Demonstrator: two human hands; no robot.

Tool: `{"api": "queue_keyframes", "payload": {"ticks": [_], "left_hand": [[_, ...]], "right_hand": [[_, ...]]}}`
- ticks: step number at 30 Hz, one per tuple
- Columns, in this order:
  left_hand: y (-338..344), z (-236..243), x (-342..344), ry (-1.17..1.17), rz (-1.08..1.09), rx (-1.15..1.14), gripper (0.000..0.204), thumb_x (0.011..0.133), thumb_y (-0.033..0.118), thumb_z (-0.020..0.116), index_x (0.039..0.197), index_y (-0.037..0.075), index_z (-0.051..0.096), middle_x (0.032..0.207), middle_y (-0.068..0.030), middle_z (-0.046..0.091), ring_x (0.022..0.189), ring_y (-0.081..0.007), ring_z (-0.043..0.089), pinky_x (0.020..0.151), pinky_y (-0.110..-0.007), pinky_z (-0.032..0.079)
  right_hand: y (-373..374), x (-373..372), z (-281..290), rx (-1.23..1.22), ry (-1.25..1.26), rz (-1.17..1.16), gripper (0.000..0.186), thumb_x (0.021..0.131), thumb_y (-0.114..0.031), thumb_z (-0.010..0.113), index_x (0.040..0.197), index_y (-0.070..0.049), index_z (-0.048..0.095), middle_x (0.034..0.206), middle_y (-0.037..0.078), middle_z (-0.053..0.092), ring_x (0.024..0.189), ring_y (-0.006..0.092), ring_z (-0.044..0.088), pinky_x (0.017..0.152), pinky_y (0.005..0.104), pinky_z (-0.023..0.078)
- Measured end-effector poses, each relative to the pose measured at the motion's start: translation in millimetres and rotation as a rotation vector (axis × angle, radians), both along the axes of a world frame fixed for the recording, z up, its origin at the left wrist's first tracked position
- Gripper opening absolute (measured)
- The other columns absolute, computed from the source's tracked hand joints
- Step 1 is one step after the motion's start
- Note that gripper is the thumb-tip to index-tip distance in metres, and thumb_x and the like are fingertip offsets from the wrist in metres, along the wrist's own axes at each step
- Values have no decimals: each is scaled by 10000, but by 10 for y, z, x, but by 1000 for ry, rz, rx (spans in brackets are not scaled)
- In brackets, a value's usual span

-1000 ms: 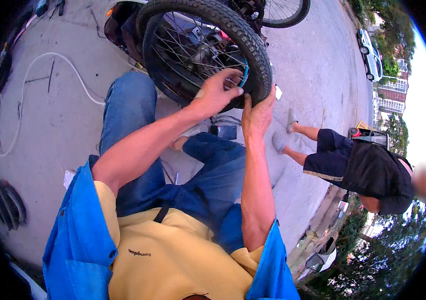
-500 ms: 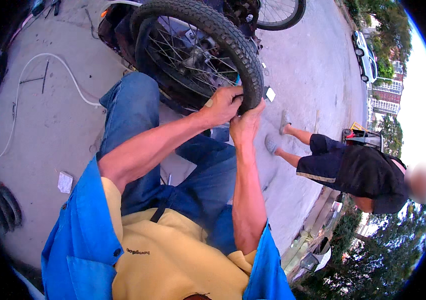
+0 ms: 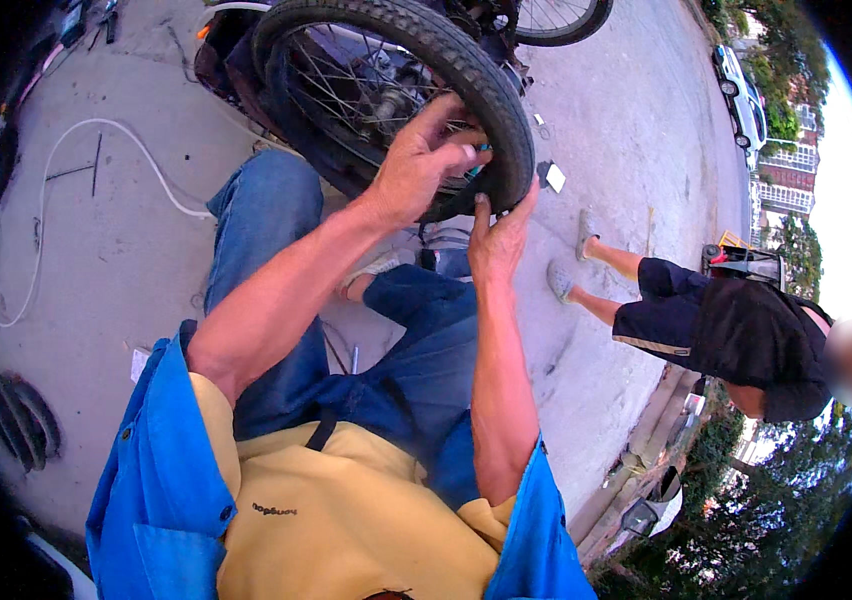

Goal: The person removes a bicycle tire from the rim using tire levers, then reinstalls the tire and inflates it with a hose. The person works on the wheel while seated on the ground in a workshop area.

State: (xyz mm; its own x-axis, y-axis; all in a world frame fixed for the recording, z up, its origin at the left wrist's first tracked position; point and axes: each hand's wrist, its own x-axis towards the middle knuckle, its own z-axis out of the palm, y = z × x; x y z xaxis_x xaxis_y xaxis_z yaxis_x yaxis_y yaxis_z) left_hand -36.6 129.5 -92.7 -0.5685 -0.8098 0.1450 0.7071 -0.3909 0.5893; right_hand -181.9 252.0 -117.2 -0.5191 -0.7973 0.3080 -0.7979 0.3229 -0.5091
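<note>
The right hand (image 3: 501, 242) grips the near edge of a black tire (image 3: 473, 66) on a spoked wheel (image 3: 386, 104), beyond blue jeans (image 3: 258, 235); the left hand (image 3: 414, 165) curls alongside, its hold unclear.

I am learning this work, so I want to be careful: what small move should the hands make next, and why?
Perhaps bring the left hand down to the inner edge of the tyre, beside the right hand. The right hand holds the tyre's near end, while the left sits higher, within the tyre's loop, close to a turquoise strip; together, they could work one short section better.
</note>
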Motion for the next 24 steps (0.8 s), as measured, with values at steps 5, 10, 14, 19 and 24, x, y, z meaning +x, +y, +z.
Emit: {"api": "queue_keyframes", "payload": {"ticks": [5, 10, 14, 19, 24], "left_hand": [[-103, -205, 61, -469, 176, -421, 432, 933, -10, 603, 1363, 5, 569, 1215, -89, 663, 1126, -196, 645, 1003, -363, 548], [259, -697, -108, -760, 157, -748, 449, 903, 17, 691, 1341, 34, 593, 1177, -177, 668, 1150, -354, 662, 1006, -426, 532], [188, -700, -234, -696, 124, -788, 351, 921, 48, 669, 1269, 20, 627, 1157, -205, 660, 1135, -416, 640, 977, -459, 528], [150, -639, -373, -746, 161, -853, 299, 910, 123, 674, 1187, 14, 648, 1124, -249, 671, 1104, -462, 631, 944, -513, 519], [220, -662, -626, -772, 265, -703, 261, 814, 83, 672, 1060, 1, 700, 991, -243, 708, 980, -471, 669, 863, -513, 536]], "right_hand": [[-44, -10, -15, 15, -11, -103, 861, 932, -153, 734, 1603, -36, 207, 1440, 360, 507, 1259, 535, 560, 1024, 532, 460], [-131, 151, 99, 107, -123, -200, 812, 876, -142, 760, 1534, -41, 295, 1382, 348, 546, 1218, 526, 585, 997, 541, 470], [-92, 77, 121, 94, -109, -126, 770, 855, -129, 767, 1482, -10, 336, 1345, 326, 557, 1229, 503, 581, 1016, 521, 466], [-30, -8, 47, 89, -139, -52, 727, 854, -97, 763, 1446, 33, 362, 1332, 309, 554, 1230, 471, 578, 1038, 495, 457], [-93, 111, 287, 193, -243, -135, 711, 862, -65, 742, 1448, 38, 352, 1343, 315, 539, 1258, 483, 553, 1048, 495, 454]]}}
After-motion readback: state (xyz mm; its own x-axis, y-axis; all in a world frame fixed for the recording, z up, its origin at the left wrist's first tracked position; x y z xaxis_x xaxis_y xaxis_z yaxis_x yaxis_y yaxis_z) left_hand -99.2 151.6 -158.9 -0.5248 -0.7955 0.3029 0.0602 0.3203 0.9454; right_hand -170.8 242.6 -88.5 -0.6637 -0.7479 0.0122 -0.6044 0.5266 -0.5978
